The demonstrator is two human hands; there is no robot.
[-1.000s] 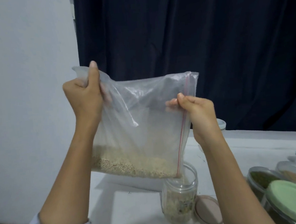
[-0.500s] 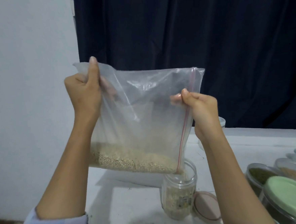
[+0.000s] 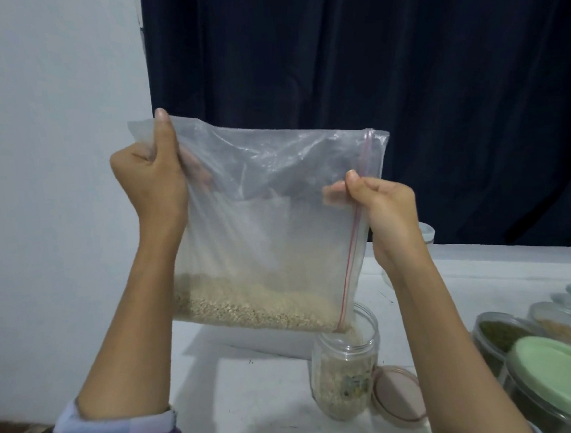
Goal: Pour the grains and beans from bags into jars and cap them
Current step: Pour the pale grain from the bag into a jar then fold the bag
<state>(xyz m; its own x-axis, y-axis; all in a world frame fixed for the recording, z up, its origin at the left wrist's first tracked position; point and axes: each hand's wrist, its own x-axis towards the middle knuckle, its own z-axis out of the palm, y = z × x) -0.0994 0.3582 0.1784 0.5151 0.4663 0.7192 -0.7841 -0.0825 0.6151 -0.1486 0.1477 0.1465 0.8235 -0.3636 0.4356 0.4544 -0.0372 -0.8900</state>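
A clear zip bag (image 3: 264, 224) with a red seal strip hangs tilted above the table, pale grain pooled along its lower edge. My left hand (image 3: 151, 178) grips the bag's top left corner. My right hand (image 3: 383, 209) pinches the bag at the seal strip on its right side. The bag's lower right corner sits in the mouth of an open clear jar (image 3: 347, 371), which is more than half full of the same grain. The jar's pinkish lid (image 3: 396, 394) lies flat on the table just right of it.
A white table (image 3: 255, 387) bears several jars at the right: one with a green lid (image 3: 565, 371), an open one of green beans (image 3: 498, 331), one of pale grain (image 3: 567, 326). A white-lidded container (image 3: 427, 233) stands behind my right hand. Dark curtain behind, white wall left.
Both hands have shifted the bag slightly; its seal corner stays in the jar mouth and grain keeps sliding toward that corner. The jar's fill level looks a little higher.
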